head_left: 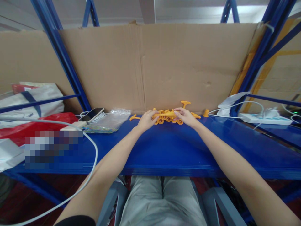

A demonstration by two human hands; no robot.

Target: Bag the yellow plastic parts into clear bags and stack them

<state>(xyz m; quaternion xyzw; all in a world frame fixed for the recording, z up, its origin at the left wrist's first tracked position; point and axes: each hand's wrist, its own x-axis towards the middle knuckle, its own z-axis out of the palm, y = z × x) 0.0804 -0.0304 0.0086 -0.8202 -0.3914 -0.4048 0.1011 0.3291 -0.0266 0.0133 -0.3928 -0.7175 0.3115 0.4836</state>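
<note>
Against the cardboard at the back of the blue table lies a heap of yellow plastic pieces (168, 119), several showing round hollow ends. My left hand (146, 120) is at the heap's left side, fingers closed on one end of a long yellow plastic piece (166, 115) lying across the top. On the right, my right hand (185, 117) pinches the same piece near its other end; its fingertips partly hide it. A T-shaped yellow piece (134, 117) pokes out left of my left hand. Another T-shaped piece (185, 103) stands up behind my right hand.
A small yellow cone (206, 113) stands at the back right, near a white power strip (265, 119). Left on the blue table (169, 153) are a clear plastic bag (108, 121), a phone (92, 115) and a red bag (58, 121). A white cable (96, 147) loops over my left forearm.
</note>
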